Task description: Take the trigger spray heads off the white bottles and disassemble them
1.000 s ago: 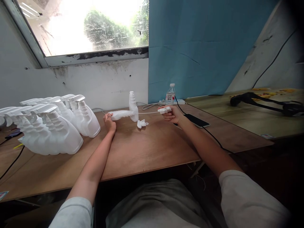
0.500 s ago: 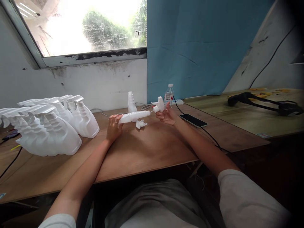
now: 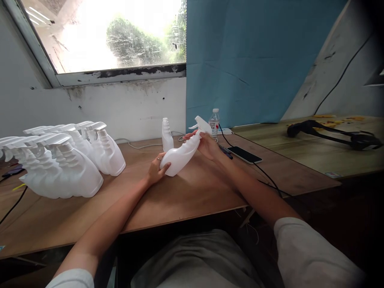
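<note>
My left hand [image 3: 157,168] is closed round the lower body of a white spray bottle [image 3: 181,157], which it holds tilted above the table with the neck up and to the right. At the neck sits a white trigger sprayer [image 3: 202,125]. The fingers of my right hand [image 3: 208,145] are closed round the joint between sprayer and neck; whether the thread has caught cannot be seen. Just behind, another white bottle [image 3: 167,134] stands upright with no sprayer on it.
Rows of white spray bottles with sprayers [image 3: 72,164] stand at the left of the wooden table [image 3: 180,200]. On the right are a clear water bottle [image 3: 214,120], a phone [image 3: 244,154] with a cable, and a black strap-like item [image 3: 327,132] on the neighbouring table.
The bottle has turned from nearly level to tilted upward. The sprayer, apart from the neck before with its tube between, now sits on it, my right hand wrapped round the joint.
</note>
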Demonstrator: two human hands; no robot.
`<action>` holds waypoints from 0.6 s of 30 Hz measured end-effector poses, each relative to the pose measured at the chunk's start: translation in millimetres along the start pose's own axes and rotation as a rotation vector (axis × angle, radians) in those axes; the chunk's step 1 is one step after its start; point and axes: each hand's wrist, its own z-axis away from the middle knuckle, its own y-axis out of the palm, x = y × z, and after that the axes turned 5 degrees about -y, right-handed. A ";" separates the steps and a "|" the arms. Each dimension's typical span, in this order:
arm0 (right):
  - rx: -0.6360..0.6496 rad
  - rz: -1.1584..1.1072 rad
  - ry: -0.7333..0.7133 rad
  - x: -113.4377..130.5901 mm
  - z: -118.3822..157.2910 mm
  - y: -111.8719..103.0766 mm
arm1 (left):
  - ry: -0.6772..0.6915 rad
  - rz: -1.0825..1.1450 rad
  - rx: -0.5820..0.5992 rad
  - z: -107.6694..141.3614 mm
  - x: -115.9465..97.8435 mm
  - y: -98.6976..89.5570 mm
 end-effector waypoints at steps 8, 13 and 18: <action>0.036 -0.076 -0.061 -11.8 -20.8 41.4 | -0.092 0.232 0.085 -0.7 1.8 -8.8; 0.071 -0.177 -0.038 -25.9 -30.4 57.3 | -0.086 0.342 0.049 -16.3 -8.7 -22.6; 0.091 -0.211 0.006 -31.1 -34.3 84.3 | 0.021 0.438 -0.196 -62.7 -46.7 -50.6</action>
